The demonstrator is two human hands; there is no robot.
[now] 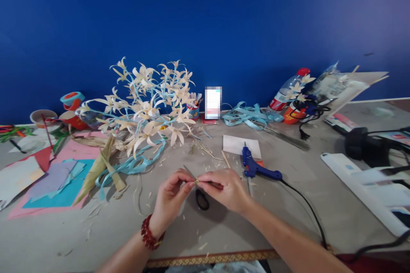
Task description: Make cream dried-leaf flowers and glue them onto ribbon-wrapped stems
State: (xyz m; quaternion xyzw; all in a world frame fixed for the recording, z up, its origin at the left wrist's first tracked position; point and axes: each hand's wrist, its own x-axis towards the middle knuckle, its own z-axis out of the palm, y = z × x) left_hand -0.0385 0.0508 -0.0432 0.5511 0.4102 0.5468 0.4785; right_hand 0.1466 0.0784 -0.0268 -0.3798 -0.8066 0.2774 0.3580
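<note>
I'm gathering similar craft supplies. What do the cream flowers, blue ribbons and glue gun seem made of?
Flowers: probably dried husk or paper, matte; they look thin, pale and curling.
Ribbons: likely satin-like fabric with a slight sheen; they lie in soft loops.
Glue gun: apparently hard plastic, smooth; it looks rigid and moulded.

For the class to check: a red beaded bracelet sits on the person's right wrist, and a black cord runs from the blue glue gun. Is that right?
Not quite: the head view shows the red beaded bracelet on the wrist of the left hand, not the right hand. A black cord does run from the blue glue gun.
</note>
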